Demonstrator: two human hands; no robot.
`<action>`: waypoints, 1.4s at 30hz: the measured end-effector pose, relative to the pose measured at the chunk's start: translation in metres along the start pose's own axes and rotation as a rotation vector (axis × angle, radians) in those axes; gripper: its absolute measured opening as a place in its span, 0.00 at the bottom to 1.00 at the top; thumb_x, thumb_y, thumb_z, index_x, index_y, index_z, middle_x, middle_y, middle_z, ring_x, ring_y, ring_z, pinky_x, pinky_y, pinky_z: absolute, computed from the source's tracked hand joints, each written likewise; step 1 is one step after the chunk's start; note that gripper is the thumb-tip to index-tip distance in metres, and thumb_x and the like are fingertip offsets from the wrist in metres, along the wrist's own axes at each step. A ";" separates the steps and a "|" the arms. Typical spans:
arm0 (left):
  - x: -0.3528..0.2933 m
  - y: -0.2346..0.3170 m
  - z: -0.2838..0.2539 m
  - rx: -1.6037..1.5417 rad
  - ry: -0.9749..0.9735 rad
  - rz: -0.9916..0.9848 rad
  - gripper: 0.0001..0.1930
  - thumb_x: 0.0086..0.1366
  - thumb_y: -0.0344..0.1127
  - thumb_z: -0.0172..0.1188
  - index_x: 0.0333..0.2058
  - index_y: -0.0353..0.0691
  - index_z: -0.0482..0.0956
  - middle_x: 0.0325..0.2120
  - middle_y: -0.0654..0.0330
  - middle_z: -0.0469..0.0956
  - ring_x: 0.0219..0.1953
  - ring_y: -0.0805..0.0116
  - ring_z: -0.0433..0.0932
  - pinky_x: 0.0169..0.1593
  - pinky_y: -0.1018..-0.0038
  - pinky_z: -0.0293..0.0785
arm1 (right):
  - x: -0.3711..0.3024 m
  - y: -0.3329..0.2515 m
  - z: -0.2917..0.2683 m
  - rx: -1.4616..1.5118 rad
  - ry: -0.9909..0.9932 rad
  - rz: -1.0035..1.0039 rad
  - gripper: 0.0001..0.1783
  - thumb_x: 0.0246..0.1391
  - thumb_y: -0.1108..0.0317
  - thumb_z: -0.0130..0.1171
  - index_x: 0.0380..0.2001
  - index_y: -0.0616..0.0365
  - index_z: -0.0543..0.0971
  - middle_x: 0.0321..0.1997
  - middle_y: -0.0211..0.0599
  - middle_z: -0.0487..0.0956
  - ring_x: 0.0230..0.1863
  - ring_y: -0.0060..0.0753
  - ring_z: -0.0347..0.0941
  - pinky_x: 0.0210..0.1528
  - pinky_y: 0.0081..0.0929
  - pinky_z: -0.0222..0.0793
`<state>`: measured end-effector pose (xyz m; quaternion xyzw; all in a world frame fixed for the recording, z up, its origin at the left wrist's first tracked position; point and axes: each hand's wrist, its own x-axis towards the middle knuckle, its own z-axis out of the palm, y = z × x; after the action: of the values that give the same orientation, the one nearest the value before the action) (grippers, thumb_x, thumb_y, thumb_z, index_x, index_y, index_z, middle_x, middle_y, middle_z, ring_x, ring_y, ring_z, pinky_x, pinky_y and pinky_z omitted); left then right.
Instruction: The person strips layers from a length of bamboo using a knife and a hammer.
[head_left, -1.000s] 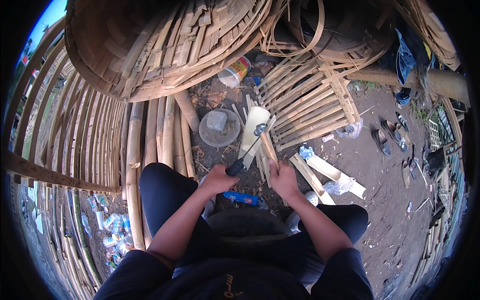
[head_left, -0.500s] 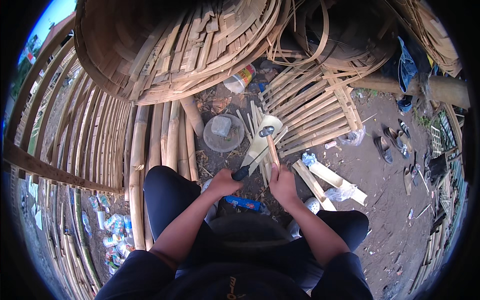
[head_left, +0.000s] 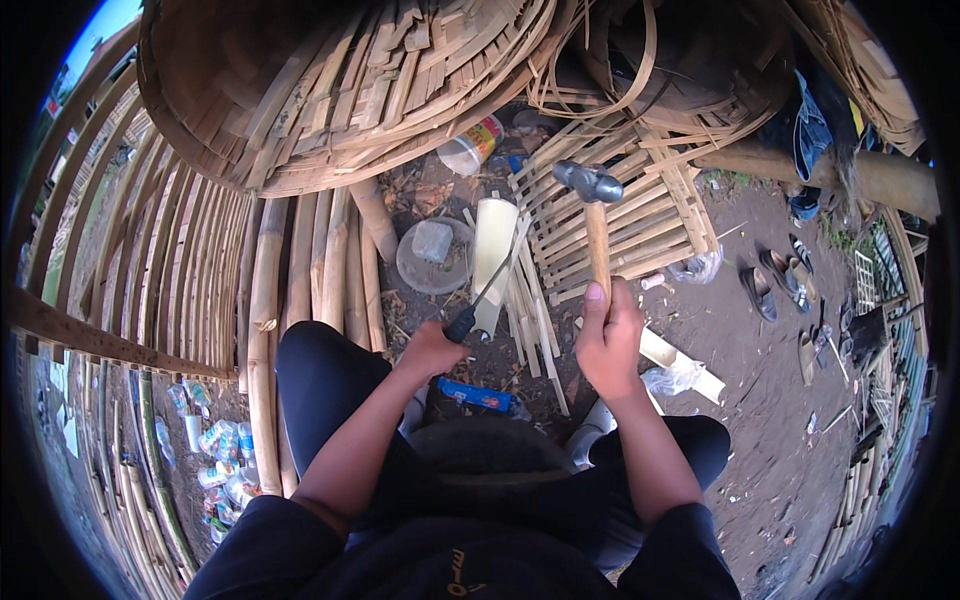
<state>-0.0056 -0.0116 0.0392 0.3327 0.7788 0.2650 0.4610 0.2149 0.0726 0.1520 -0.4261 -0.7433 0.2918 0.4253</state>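
My right hand (head_left: 611, 340) is wrapped round the wooden handle of a hammer (head_left: 598, 235), its dark metal head raised above a slatted bamboo panel. In my closed left hand (head_left: 432, 352) is the black handle of a knife (head_left: 462, 324). The knife's thin blade, seen nearly edge-on, slants up to the right across a pale length of split bamboo (head_left: 494, 232); whether it bites into the bamboo I cannot tell. Several loose bamboo strips (head_left: 530, 318) lie just right of that piece. A blue packet (head_left: 474, 395) lies on the ground below my left hand.
A round grey slab (head_left: 408, 270) bears a stone block (head_left: 432, 241). Bamboo poles (head_left: 268, 330) and a slatted frame (head_left: 170, 260) stand left. Woven baskets (head_left: 400, 120) overhang the far side. The slatted panel (head_left: 610, 190) lies ahead; sandals (head_left: 760, 295) and plastic cups (head_left: 225, 455) lie around.
My right hand has lifted the hammer up and to the right, away from the knife. My left hand has shifted slightly left and up with the knife, and the split bamboo has turned more upright.
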 end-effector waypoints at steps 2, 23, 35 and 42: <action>0.001 -0.002 -0.003 -0.015 0.014 0.007 0.13 0.45 0.33 0.66 0.24 0.28 0.77 0.13 0.58 0.74 0.15 0.70 0.73 0.21 0.71 0.67 | 0.003 -0.009 -0.001 0.168 0.134 -0.100 0.14 0.64 0.63 0.47 0.30 0.64 0.66 0.13 0.45 0.66 0.12 0.41 0.63 0.18 0.35 0.58; 0.022 -0.022 0.005 0.228 -0.005 0.004 0.14 0.41 0.36 0.64 0.20 0.27 0.79 0.17 0.47 0.79 0.24 0.56 0.82 0.32 0.65 0.76 | 0.050 -0.064 -0.033 0.001 0.131 -0.321 0.16 0.64 0.63 0.49 0.26 0.64 0.66 0.12 0.41 0.67 0.13 0.33 0.65 0.17 0.31 0.59; 0.035 -0.030 0.000 -0.042 0.021 -0.025 0.08 0.41 0.29 0.61 0.14 0.26 0.76 0.11 0.51 0.75 0.14 0.63 0.76 0.21 0.67 0.72 | -0.098 0.122 0.110 -0.326 -0.011 0.274 0.18 0.63 0.63 0.47 0.26 0.68 0.72 0.14 0.56 0.71 0.19 0.65 0.70 0.23 0.50 0.64; 0.024 -0.022 -0.006 0.022 0.004 -0.059 0.08 0.42 0.29 0.61 0.13 0.28 0.77 0.11 0.53 0.76 0.14 0.65 0.76 0.21 0.69 0.73 | 0.024 -0.036 0.008 -0.106 0.186 -0.061 0.15 0.64 0.66 0.48 0.25 0.66 0.69 0.11 0.45 0.68 0.12 0.42 0.67 0.18 0.38 0.60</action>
<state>-0.0251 -0.0079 0.0129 0.3141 0.7921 0.2437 0.4632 0.1871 0.0765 0.1859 -0.4505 -0.7275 0.1984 0.4780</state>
